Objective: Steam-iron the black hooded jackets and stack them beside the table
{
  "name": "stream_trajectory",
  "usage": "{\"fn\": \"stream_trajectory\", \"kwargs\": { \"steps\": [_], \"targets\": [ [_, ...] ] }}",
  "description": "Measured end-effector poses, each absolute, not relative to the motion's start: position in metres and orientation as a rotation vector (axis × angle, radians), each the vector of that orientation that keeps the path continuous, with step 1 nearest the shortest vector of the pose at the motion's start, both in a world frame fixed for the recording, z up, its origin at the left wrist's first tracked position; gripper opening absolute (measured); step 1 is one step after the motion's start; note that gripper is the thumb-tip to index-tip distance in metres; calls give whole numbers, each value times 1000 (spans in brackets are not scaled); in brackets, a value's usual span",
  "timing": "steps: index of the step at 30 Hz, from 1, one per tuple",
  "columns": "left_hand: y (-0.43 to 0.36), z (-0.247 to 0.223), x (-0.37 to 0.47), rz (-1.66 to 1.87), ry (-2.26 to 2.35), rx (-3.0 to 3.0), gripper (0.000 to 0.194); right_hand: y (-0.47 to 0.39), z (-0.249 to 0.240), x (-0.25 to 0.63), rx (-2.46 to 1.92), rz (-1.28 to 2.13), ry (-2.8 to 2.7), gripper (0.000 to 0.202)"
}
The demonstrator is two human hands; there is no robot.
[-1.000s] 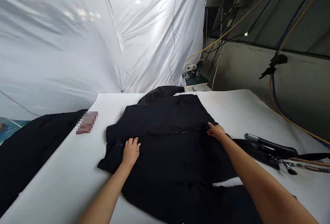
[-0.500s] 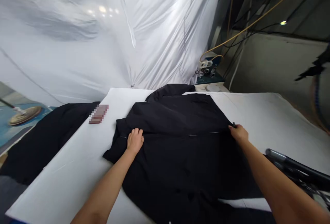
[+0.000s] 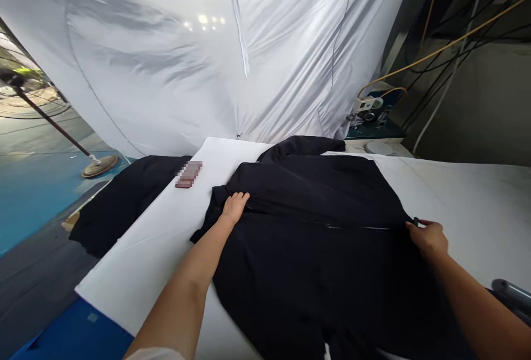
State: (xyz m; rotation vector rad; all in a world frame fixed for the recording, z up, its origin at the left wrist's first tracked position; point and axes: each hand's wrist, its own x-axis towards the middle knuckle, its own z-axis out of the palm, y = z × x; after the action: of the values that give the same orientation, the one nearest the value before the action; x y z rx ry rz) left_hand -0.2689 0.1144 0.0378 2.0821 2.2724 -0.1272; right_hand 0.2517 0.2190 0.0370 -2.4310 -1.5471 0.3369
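A black zip-front jacket (image 3: 307, 183) lies spread out on the white table, one sleeve folded out at the far side. Its zip line runs across the middle between my two hands. My left hand (image 3: 236, 207) is closed on the cloth close to the collar, at the left end of the zip. Around those fingers the fabric is slightly puckered. At the zip's right end, my right hand (image 3: 429, 238) pinches the hem corner, with a small dark tip poking up past the fingers. The near part of the jacket runs out of view at the bottom.
On the white table (image 3: 145, 255), a blurred-out reddish item (image 3: 189, 174) lies at the left edge. Dark cloth (image 3: 128, 199) is heaped beyond that edge. A dark cylindrical tool (image 3: 512, 293) lies at right. White sheeting (image 3: 166, 83) hangs behind; a machine (image 3: 369, 108) stands at back right.
The view has swung left, so everything appears further right. My left hand has shifted toward the collar and the cloth beside it has bunched. My right hand keeps its pinch on the hem corner.
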Motion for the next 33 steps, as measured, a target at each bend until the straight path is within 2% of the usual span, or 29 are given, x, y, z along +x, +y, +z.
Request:
{"fn": "stream_trajectory", "kwargs": {
  "steps": [3,8,10,20,28,30,33],
  "targets": [
    [108,49,-278,-80,2255,2215,40,214,53,241,-2484,533,-1162,58],
    [92,70,-295,244,2440,2423,30,216,61,239,-2440,515,-1205,33],
    [83,69,-300,301,2492,2455,28,218,56,242,-2473,555,-1276,29],
    [66,30,-308,-77,2500,2220,28,217,39,243,-2485,648,-1531,40],
    [92,49,-290,-464,2215,2040,39,204,47,231,-2525,472,-1548,35],
    [92,54,-275,-444,2237,2094,36,205,45,232,-2542,457,-1515,33],
    [85,49,-244,-69,2105,2340,36,205,46,234,-2578,425,-1471,32]
  ]
}}
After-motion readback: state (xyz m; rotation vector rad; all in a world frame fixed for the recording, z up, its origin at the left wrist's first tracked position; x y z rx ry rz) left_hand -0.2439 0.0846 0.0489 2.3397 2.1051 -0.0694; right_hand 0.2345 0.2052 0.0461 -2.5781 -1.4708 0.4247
